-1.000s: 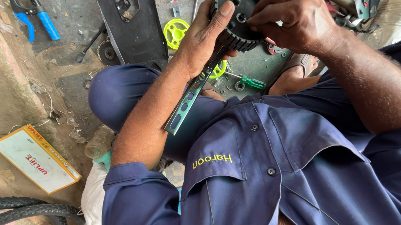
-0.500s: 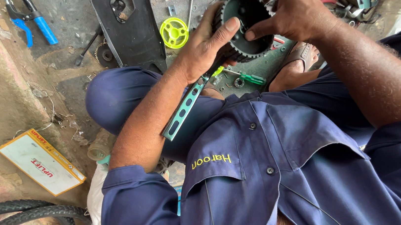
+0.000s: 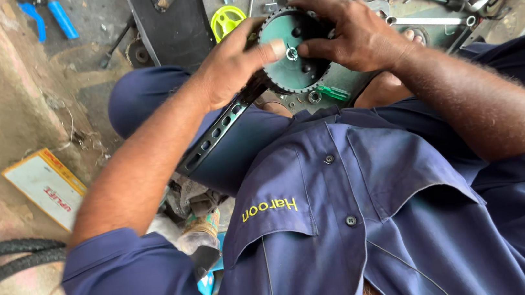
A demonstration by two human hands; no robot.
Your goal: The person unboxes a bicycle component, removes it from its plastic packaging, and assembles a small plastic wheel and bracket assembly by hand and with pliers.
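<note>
So both hands on the toothed gear point(image 3: 293, 50): my left hand point(image 3: 228, 66) grips its rim, thumb pressing the face; my right hand point(image 3: 354, 34) clamps the far rim, steadying it over my lap. Yellow disc point(image 3: 226, 20) and spanners point(image 3: 431, 19) lie on the floor beyond.

Floor beyond my knees crowded: black plate point(image 3: 171, 20) upright-left, yellow-green disc point(image 3: 227, 20) just beside it, wrenches point(image 3: 431, 19) and loose tools along the far right. My hands point(image 3: 234, 66) point(image 3: 354, 34) close round the toothed wheel point(image 3: 291, 50); little gap between fingers point(image 3: 265, 48). Metal bar point(image 3: 216, 136) slants across my left thigh. Barer concrete floor point(image 3: 92, 74) lies left, toward blue-handled pliers point(image 3: 54, 16). White box point(image 3: 45, 186) and black hose point(image 3: 1, 259) block near left.
</note>
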